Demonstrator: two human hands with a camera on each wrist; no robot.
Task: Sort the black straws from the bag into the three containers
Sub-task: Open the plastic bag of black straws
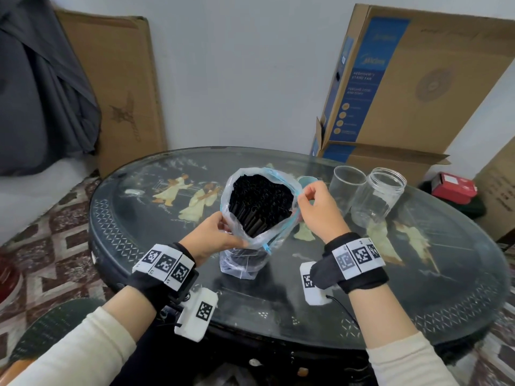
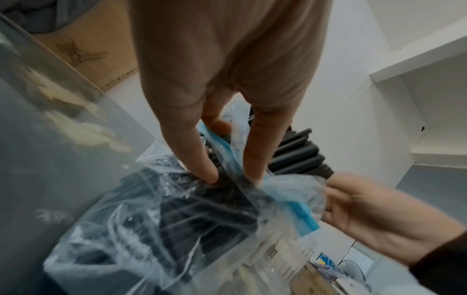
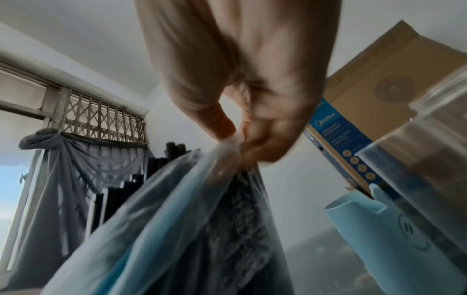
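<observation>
A clear plastic bag (image 1: 239, 263) with a blue zip strip stands upright on the round glass-topped table (image 1: 418, 274), its mouth spread wide. A thick bundle of black straws (image 1: 260, 199) fills it, their ends showing at the top. My left hand (image 1: 220, 235) grips the bag's near left rim; the left wrist view shows its fingers (image 2: 202, 159) curled over the plastic and the blue strip (image 2: 300, 211). My right hand (image 1: 312, 204) pinches the right rim (image 3: 230, 145) between thumb and fingers. Two clear jars (image 1: 348, 185) (image 1: 381, 196) stand to the right, and a light blue cup (image 3: 379, 225) sits behind the bag.
Cardboard boxes (image 1: 412, 79) lean against the wall behind the table at the right, and another flat box (image 1: 122, 87) at the left. A grey cloth (image 1: 36, 93) hangs at far left. A red box (image 1: 454, 188) lies beyond the table's right edge.
</observation>
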